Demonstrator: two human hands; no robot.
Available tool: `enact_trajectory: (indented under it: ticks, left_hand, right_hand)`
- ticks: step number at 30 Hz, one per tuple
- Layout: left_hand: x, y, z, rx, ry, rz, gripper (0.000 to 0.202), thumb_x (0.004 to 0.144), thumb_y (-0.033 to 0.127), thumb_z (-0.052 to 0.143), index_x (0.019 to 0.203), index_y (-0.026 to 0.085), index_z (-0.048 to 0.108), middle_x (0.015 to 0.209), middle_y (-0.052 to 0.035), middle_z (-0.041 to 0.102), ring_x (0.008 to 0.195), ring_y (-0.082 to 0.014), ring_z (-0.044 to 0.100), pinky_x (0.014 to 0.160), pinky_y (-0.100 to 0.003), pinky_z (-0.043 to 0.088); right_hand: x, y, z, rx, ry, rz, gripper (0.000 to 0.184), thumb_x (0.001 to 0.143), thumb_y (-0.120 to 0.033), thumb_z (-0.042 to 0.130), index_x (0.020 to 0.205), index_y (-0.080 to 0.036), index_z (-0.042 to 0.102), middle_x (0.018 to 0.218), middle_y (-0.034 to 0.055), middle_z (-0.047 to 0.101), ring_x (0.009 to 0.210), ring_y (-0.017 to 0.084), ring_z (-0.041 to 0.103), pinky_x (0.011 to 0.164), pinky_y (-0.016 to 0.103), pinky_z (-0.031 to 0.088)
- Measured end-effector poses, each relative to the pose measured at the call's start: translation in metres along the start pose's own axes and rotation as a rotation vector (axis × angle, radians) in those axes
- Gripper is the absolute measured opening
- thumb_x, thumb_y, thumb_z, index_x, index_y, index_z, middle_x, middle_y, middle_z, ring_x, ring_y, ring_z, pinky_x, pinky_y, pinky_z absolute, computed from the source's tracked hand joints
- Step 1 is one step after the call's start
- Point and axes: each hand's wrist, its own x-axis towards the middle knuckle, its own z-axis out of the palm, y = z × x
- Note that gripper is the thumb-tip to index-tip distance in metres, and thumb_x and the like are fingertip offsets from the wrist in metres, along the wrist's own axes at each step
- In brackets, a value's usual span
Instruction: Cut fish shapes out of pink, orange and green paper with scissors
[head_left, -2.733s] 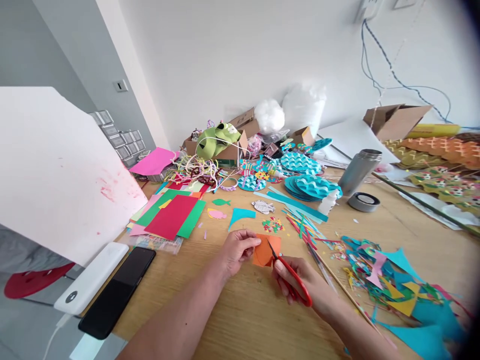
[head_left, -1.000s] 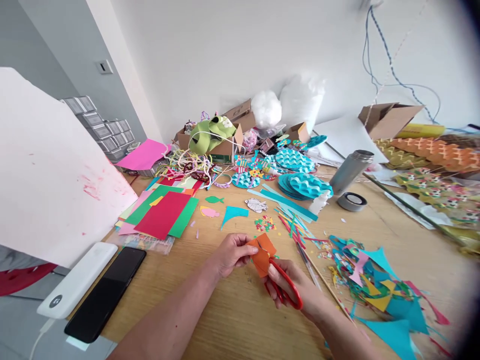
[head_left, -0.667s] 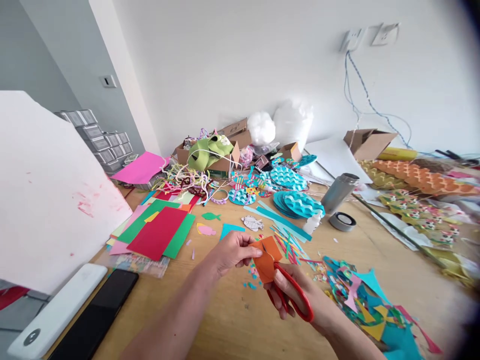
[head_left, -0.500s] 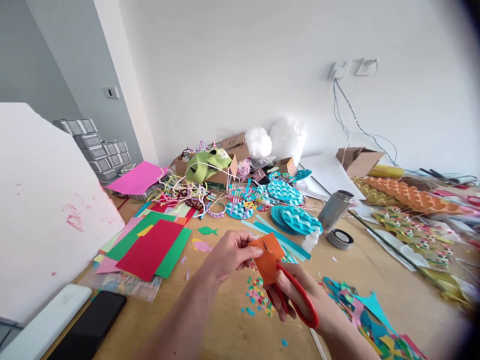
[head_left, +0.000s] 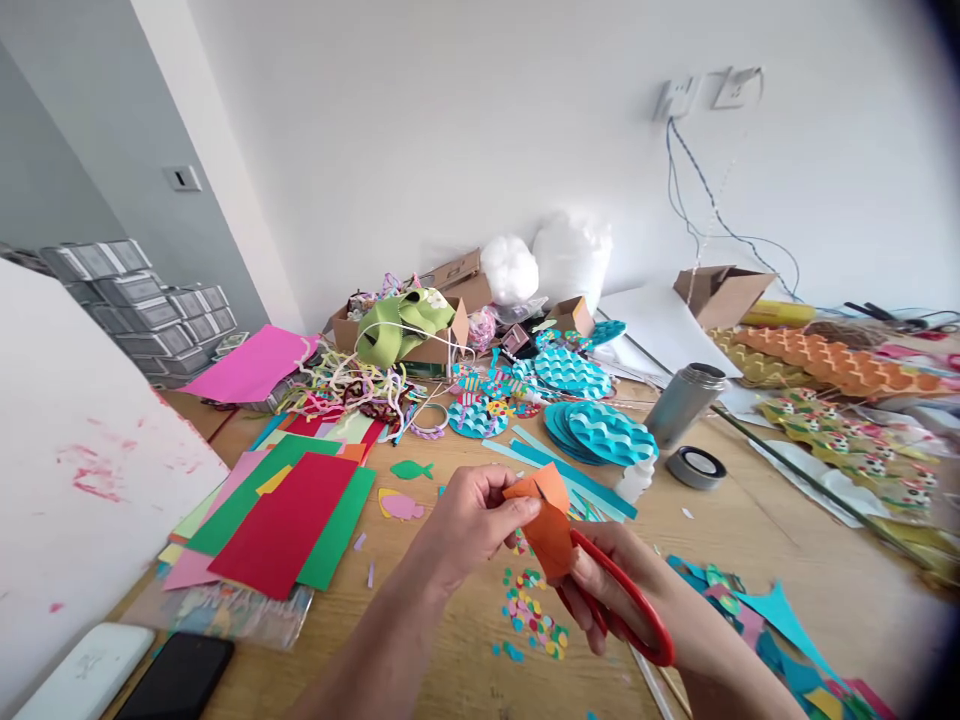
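Note:
My left hand (head_left: pixel 480 525) pinches a piece of orange paper (head_left: pixel 549 535) between thumb and fingers, at its left edge. My right hand (head_left: pixel 600 590) is wrapped round the red handles of a pair of scissors (head_left: pixel 637 610). The scissors' blades are mostly hidden behind the orange paper; a short dark line, blade or slit, shows near its top. Under the hands lies a scatter of small coloured paper dots (head_left: pixel 534 610). Left of my left hand are a green paper fish (head_left: pixel 412 469) and a pink and yellow paper fish (head_left: pixel 403 505).
Coloured paper sheets (head_left: pixel 285 525) lie at the left, with a black phone (head_left: pixel 180 675) in front. Blue wavy discs (head_left: pixel 607 432), a small white bottle (head_left: pixel 636 480) and a metal flask (head_left: pixel 684 405) stand beyond my hands. Paper scraps (head_left: pixel 772 640) heap at the right.
The view has tilted and shifted slightly. The orange paper has turned a little in my hands, and its lower part now hangs further right. Both holds are unchanged.

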Motion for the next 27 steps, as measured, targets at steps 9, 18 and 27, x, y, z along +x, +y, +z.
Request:
enact_trajectory:
  ticks: [9,18,27]
  left_hand:
    - [0.003,-0.022,-0.009,0.082,0.036,-0.089,0.027,0.077,0.042,0.062,0.079,0.015,0.059,0.051,0.0041,0.048,0.041,-0.0060,0.037,0.038,-0.018,0.026]
    - [0.006,-0.023,-0.010,0.100,0.110,-0.091,0.024,0.075,0.039,0.060,0.078,0.015,0.058,0.053,0.0036,0.050,0.044,-0.0068,0.041,0.038,-0.017,0.028]
    - [0.004,-0.016,-0.009,0.022,0.112,-0.112,0.028,0.069,0.041,0.065,0.072,0.015,0.058,0.051,0.0049,0.045,0.043,-0.0052,0.035,0.041,-0.019,0.023]
  right_hand:
    - [0.012,0.018,-0.004,0.055,-0.017,0.092,0.054,0.080,-0.070,0.055,0.068,-0.017,0.052,0.047,-0.0013,0.055,0.037,0.008,0.048,0.038,0.018,0.030]
    - [0.013,0.022,-0.004,0.070,-0.017,0.098,0.056,0.080,-0.071,0.054,0.070,-0.016,0.054,0.049,-0.0011,0.055,0.037,0.009,0.049,0.038,0.018,0.028]
    - [0.014,0.018,0.003,0.085,-0.040,0.027,0.058,0.083,-0.073,0.046,0.074,-0.016,0.053,0.052,0.0010,0.057,0.041,0.010,0.051,0.041,0.020,0.035]
